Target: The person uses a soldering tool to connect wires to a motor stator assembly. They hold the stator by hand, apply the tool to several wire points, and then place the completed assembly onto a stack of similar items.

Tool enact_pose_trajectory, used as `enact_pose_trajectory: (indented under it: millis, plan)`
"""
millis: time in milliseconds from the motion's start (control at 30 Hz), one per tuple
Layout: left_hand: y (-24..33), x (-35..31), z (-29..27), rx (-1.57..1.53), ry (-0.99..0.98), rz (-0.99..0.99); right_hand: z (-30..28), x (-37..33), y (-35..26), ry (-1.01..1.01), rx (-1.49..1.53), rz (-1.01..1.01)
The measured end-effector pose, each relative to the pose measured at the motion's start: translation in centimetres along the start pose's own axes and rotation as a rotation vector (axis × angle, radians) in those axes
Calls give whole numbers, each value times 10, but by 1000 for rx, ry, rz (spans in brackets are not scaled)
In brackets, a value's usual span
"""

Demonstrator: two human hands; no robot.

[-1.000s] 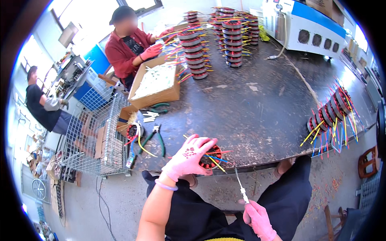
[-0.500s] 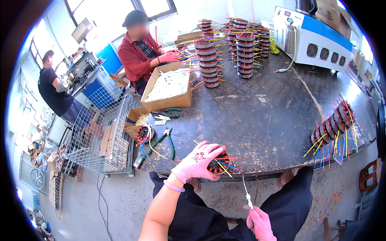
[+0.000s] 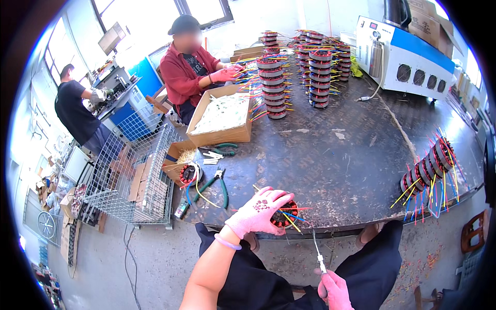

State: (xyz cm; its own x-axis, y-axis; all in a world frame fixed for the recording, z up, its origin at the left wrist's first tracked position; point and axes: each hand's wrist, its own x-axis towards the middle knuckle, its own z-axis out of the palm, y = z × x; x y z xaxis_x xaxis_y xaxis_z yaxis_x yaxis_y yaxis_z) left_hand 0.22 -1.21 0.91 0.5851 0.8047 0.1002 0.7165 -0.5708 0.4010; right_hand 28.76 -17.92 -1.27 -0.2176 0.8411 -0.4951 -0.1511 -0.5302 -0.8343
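My left hand (image 3: pixel 257 214), in a pink glove, grips a motor stator (image 3: pixel 289 213) at the table's front edge. The stator has red windings, and red, yellow and blue leads stick out of it. My right hand (image 3: pixel 335 292), also in a pink glove, is closed around a slim tool (image 3: pixel 321 263) with a white collar and a long thin grey tip; its exact kind is unclear. The tip points up toward the table edge, right of the stator and apart from it. Left of my left hand lie green-handled cutters (image 3: pixel 221 188) and another stator (image 3: pixel 190 174) with a white tube on its leads.
Stacked stators (image 3: pixel 272 88) stand at the back; a leaning row of them (image 3: pixel 428 164) lies at right. A cardboard box (image 3: pixel 219 135) of white pieces sits by a co-worker (image 3: pixel 188 70). A wire cage (image 3: pixel 132 181) flanks the table's left. A blue-white machine (image 3: pixel 405 62) stands back right.
The whole view has shifted slightly, with things sitting a little lower and to the right. Both hands keep their holds on the stator and the slim tool.
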Motion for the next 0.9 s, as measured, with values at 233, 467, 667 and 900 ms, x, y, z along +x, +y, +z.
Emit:
enact_pose_trajectory:
  millis: [233, 467, 667, 900]
  plan:
    - [-1, -1, -4, 34, -14, -12, -1, 4, 5, 5, -25, 10]
    - [6, 16, -8, 13, -5, 26, -12, 3, 4, -73, 106, 59]
    - [7, 9, -5, 58, -40, -82, -9, 8, 7, -99, 41, 96]
    - [8, 13, -3, 49, -68, -73, -6, 6, 5, -102, 86, 109]
